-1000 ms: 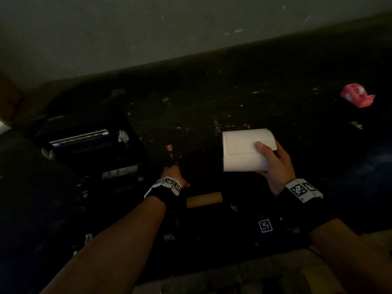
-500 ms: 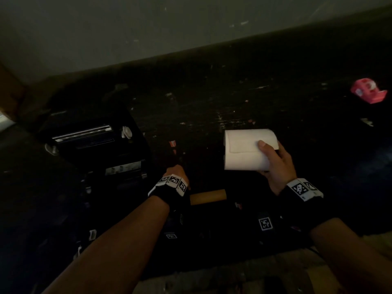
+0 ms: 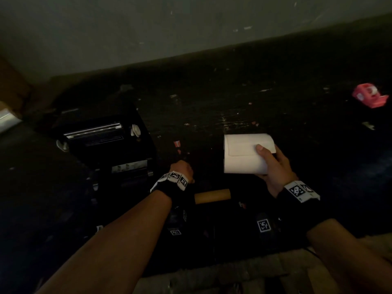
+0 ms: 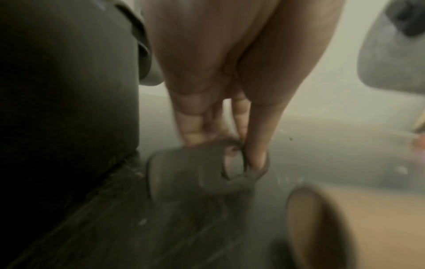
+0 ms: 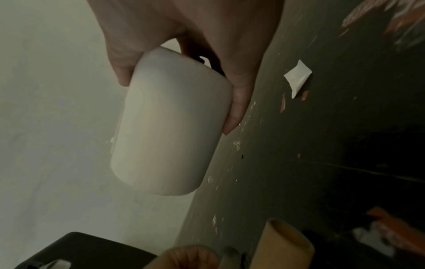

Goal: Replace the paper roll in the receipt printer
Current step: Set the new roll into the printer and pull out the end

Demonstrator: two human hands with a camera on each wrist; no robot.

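The black receipt printer (image 3: 101,145) sits at the left of the dark table with its lid open; its side fills the left of the left wrist view (image 4: 69,91). My right hand (image 3: 263,162) holds a full white paper roll (image 3: 244,158) above the table, thumb on top and fingers underneath; the roll (image 5: 170,123) lies across my right hand (image 5: 179,96). My left hand (image 3: 182,168) is down at the table by the printer's right front corner. Its fingertips (image 4: 255,154) pinch a small dark plastic piece (image 4: 197,174). An empty cardboard core (image 3: 212,195) lies just behind that hand.
A red tape dispenser (image 3: 370,98) stands at the far right. Small paper scraps (image 5: 296,78) litter the tabletop. A pale wall (image 3: 191,28) closes off the back. A light wooden edge (image 3: 233,276) runs along the near side of the table.
Both hands stay almost where they were: the right still holds the roll, the left is still low beside the printer. The head view has drifted slightly left.
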